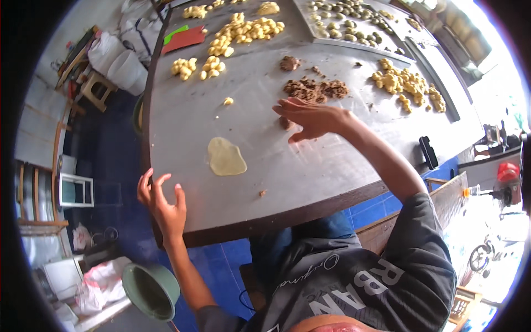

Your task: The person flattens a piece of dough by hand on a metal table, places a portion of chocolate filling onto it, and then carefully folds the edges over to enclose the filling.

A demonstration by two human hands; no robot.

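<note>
My right hand is stretched flat and low over the metal table, fingers out and thumb apart. A small brown lump of filling shows between its thumb and fingers; whether the palm touches it I cannot tell. Just beyond those fingertips lies a crumbly brown heap of filling, with a smaller brown lump behind it. At the table's left front corner, my left hand is raised with fingers spread and curved, holding nothing. Between the hands, nearer the left, a thin flattened piece of pale dough lies on the metal.
Yellow dough balls cover the far left, beside a red scraper. Another yellow heap sits at right. A tray at the back holds dark greenish balls. A black object lies by the right edge. A green bucket stands lower left.
</note>
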